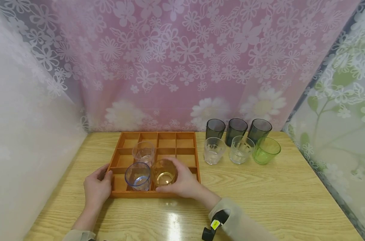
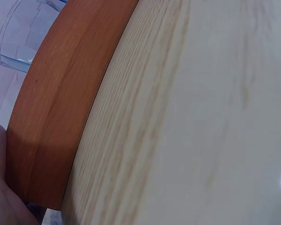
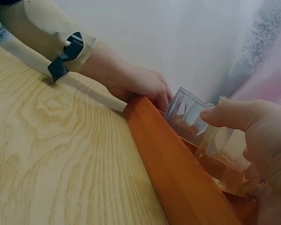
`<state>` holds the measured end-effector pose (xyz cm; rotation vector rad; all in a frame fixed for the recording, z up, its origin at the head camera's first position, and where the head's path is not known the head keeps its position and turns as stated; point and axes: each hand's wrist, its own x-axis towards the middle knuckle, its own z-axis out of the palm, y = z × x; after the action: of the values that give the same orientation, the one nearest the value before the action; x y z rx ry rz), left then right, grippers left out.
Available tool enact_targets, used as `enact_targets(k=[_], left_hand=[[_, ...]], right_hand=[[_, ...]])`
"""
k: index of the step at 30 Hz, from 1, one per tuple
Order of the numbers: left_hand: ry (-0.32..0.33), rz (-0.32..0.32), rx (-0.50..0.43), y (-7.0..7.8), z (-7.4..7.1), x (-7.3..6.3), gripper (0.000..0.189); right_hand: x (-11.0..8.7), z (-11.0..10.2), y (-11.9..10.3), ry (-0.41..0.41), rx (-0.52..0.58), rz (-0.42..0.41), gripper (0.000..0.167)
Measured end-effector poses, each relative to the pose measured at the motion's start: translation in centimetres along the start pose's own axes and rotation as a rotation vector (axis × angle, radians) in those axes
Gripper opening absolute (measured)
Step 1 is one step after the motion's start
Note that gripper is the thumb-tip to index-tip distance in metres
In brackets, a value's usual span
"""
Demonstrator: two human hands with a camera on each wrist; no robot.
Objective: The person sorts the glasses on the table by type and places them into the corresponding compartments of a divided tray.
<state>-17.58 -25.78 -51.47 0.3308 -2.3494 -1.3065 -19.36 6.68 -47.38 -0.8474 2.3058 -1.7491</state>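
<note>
A wooden compartment tray [image 1: 140, 194] lies on the table. My left hand [image 1: 97, 185] grips its left side near the front corner, thumb at the rim. With my right hand [image 1: 184, 181] I hold an amber glass [image 1: 163, 172], thumb and fingers around its side, in the tray's front row. Just left of it a blue-rimmed glass [image 1: 137, 177] stands in the same row. Behind these is a clear, faintly pink glass [image 1: 144, 154] in the middle row. From the right wrist view, the amber glass [image 3: 225, 147] sits tilted low behind the tray's front wall [image 3: 173, 164].
Right of the tray, three dark grey glasses [image 1: 236, 129] stand in a back row. Before them are two clear glasses [image 1: 213, 152] and a green glass [image 1: 266, 152]. A flowered pink curtain [image 1: 176, 67] hangs behind the table [image 1: 260, 197], with pale curtains at both sides.
</note>
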Motion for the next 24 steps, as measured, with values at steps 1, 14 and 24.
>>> enact_targets(k=[1,14,24], left_hand=[[0.001,0.001,-0.001,-0.02,0.00,0.01,0.032],[-0.011,-0.015,-0.011,0.13,-0.07,-0.03,0.033],[-0.018,-0.014,-0.015,0.22,-0.11,-0.12,0.033]], right_hand=[[-0.03,0.02,0.03,0.002,-0.015,-0.001,0.094],[-0.25,-0.09,-0.15,0.004,-0.116,0.048,0.101],[-0.34,-0.45,-0.45,-0.018,-0.110,0.088,0.101]])
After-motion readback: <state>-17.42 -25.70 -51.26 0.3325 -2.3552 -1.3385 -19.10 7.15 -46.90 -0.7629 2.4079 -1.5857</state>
